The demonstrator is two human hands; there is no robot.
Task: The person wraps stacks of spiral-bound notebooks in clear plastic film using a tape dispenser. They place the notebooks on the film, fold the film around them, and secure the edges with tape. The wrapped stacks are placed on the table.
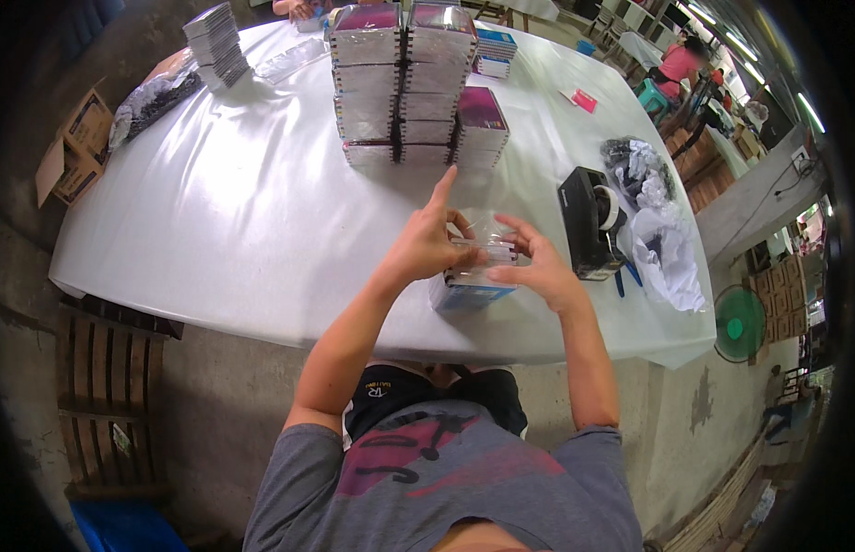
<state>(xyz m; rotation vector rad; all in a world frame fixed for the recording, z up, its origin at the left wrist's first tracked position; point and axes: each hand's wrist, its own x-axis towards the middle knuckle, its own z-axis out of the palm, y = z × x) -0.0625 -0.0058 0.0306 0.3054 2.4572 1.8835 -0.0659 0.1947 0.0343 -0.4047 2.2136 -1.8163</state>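
A small bundle of spiral notebooks (pixel 473 295) with blue showing on its near side stands close to the table's front edge. Clear plastic film (pixel 485 224) sticks up loosely at its far end. My left hand (pixel 427 244) closes on the bundle's left side, its index finger stretched away from me and its thumb on top. From the right, my right hand (pixel 543 264) grips the bundle and film between thumb and fingers. Beyond my hands rises a tall double stack of wrapped spiral notebooks (pixel 368 101), with a lower purple-topped stack (pixel 483 129) against its right side.
On the right are a black tape dispenser (pixel 584 225), blue-handled scissors (pixel 630 274) and crumpled plastic (pixel 667 258). A grey stack (pixel 216 46) and an open cardboard box (pixel 78 147) are at the left. Another person's hand (pixel 301 9) shows at the far edge.
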